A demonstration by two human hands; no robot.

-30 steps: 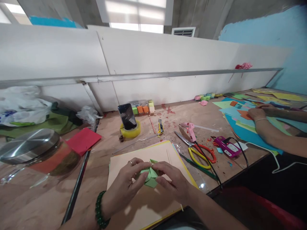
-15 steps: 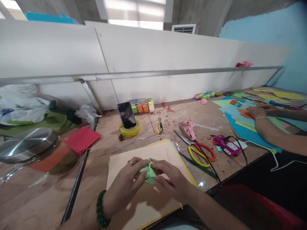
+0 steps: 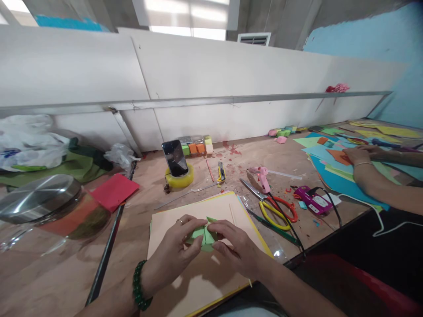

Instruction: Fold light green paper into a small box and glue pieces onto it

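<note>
A small piece of folded green paper (image 3: 205, 237) is held between my two hands, with creased flaps and a point sticking up at its top. My left hand (image 3: 173, 246), with a ring and a green bead bracelet, pinches its left side between thumb and fingers. On the right side my right hand (image 3: 238, 246) grips it with bent fingers and thumb. My fingertips hide part of the folds. Beneath the hands lies a stack of cream paper sheets (image 3: 198, 281) with a yellow sheet showing at its edge.
Right of the stack lie scissors (image 3: 279, 215), a pink glue gun (image 3: 263, 179) and a purple device (image 3: 312, 200) with a cord. Behind it are a phone (image 3: 176, 158) on a tape roll (image 3: 181, 178) and a cutter (image 3: 221, 171). A lidded glass jar (image 3: 89, 226) stands left. Another person's hands (image 3: 360, 156) handle orange paper.
Both hands keep hold of the green paper at nearly the same spot. Its lower flap looks slightly more drawn in.
</note>
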